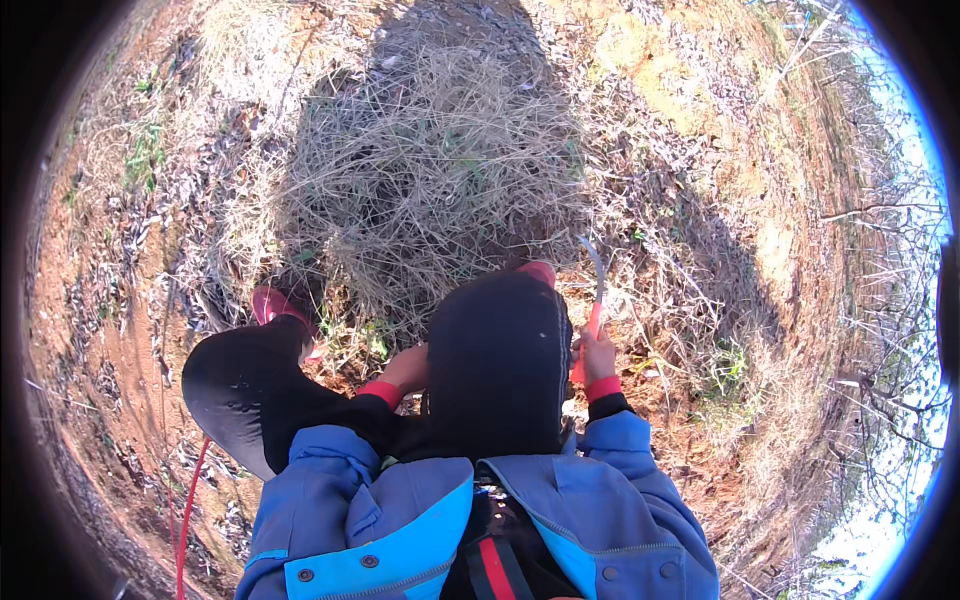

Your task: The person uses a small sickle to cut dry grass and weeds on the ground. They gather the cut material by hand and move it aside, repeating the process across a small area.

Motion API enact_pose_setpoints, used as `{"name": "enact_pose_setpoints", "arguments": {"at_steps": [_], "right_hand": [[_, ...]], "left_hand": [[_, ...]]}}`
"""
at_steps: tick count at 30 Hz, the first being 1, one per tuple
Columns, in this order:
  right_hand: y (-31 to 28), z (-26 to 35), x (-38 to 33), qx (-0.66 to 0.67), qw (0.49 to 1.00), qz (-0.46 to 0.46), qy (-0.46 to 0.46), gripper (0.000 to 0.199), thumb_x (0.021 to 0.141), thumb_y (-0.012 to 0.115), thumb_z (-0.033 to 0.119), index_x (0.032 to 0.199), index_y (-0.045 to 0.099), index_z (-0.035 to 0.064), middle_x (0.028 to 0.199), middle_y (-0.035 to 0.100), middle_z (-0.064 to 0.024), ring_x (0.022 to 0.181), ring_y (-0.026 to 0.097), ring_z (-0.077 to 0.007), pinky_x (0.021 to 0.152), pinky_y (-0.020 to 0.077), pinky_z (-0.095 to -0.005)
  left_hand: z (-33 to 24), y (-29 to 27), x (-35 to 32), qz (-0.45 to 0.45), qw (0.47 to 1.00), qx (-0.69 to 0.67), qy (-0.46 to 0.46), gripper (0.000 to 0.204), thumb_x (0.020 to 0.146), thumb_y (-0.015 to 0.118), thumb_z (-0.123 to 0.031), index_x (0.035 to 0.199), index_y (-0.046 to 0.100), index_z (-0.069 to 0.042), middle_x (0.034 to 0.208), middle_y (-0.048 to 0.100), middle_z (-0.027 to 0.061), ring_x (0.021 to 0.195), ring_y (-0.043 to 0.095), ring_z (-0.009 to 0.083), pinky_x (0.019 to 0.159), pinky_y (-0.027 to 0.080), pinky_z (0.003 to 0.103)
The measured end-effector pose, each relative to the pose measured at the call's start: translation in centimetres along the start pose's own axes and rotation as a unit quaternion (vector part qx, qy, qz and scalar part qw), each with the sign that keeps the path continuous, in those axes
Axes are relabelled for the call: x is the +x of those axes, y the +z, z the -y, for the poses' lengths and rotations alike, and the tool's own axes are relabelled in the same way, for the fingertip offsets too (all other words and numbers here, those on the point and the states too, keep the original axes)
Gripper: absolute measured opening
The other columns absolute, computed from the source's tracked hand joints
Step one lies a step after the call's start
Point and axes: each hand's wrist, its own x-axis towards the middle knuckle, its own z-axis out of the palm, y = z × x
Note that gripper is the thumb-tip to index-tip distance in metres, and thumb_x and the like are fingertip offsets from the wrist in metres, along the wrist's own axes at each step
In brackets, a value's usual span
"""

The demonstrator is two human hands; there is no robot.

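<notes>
Much of the dry grass clump [430,170] is seen uncut on the ground ahead, while a red-handled sickle [594,305] is clamped in the right hand [598,355] and the left hand [408,368], its grip hidden, is kept by the knee.

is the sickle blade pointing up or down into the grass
Up. The right hand grips the red handle, and the sickle has its curved blade rising above the fist, clear of the dry grass.

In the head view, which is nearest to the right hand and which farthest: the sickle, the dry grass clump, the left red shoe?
1. Sickle: held in the right hand.
2. Dry grass clump: ahead, up and left.
3. Left red shoe: far left, beyond the knee.
</notes>
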Motion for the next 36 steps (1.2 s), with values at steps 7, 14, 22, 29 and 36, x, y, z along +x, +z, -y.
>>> {"name": "enact_pose_setpoints", "arguments": {"at_steps": [7, 14, 22, 29, 36], "right_hand": [[7.6, 0.9, 9.7, 0.245, 0.97, 0.011, 0.0, 0.009, 0.095, 0.046, 0.017, 0.091, 0.043, 0.0091, 0.068, 0.05, -0.0045, 0.051, 0.048, -0.0146, 0.042, 0.0428, -0.0299], [14.3, 5.1, 9.6, 0.076, 0.99, 0.102, -0.063, 0.01, 0.093, 0.049, 0.013, 0.091, 0.043, 0.0055, 0.061, 0.05, -0.0055, 0.04, 0.049, -0.0145, 0.035, 0.0417, -0.03], [11.0, 1.9, 6.1, -0.279, 0.877, 0.064, -0.385, 0.035, 0.089, 0.054, 0.018, 0.115, 0.047, -0.0039, 0.112, 0.049, -0.0237, 0.093, 0.055, -0.0375, 0.085, 0.0434, -0.0469], [9.3, 2.2, 9.4, -0.16, 0.96, -0.007, -0.23, 0.02, 0.093, 0.052, 0.017, 0.103, 0.046, 0.0016, 0.075, 0.052, -0.0096, 0.055, 0.054, -0.0203, 0.049, 0.0443, -0.0318], [6.4, 3.4, 9.9, 0.099, 0.995, 0.009, -0.016, 0.015, 0.094, 0.051, 0.016, 0.093, 0.044, 0.0027, 0.065, 0.053, -0.0043, 0.048, 0.053, -0.0124, 0.043, 0.0446, -0.0268]], "left_hand": [[-1.5, -3.8, -4.7, -0.004, 0.993, -0.066, -0.096, 0.038, 0.087, 0.054, -0.028, 0.114, 0.058, -0.001, 0.113, 0.062, 0.0223, 0.105, 0.06, 0.0352, 0.086, 0.048, 0.041], [3.1, -0.3, 0.5, -0.065, 0.941, -0.329, -0.037, 0.033, 0.089, 0.054, -0.023, 0.113, 0.057, -0.002, 0.11, 0.064, 0.0128, 0.099, 0.06, 0.0205, 0.085, 0.047, 0.032], [-4.9, -6.4, 4.6, -0.047, 0.996, -0.075, 0.006, 0.023, 0.084, 0.059, -0.016, 0.103, 0.059, -0.004, 0.097, 0.063, 0.0127, 0.089, 0.062, 0.0247, 0.078, 0.048, 0.032], [-14.1, -12.0, 14.1, -0.124, 0.952, 0.109, 0.258, 0.024, 0.079, 0.057, -0.007, 0.103, 0.06, -0.007, 0.098, 0.06, 0.0092, 0.092, 0.059, 0.0311, 0.082, 0.047, 0.042], [-16.9, -11.7, 21.4, -0.065, 0.877, 0.296, 0.374, 0.031, 0.079, 0.054, -0.007, 0.11, 0.059, -0.007, 0.116, 0.058, 0.0075, 0.116, 0.051, 0.0256, 0.092, 0.042, 0.041]]}}
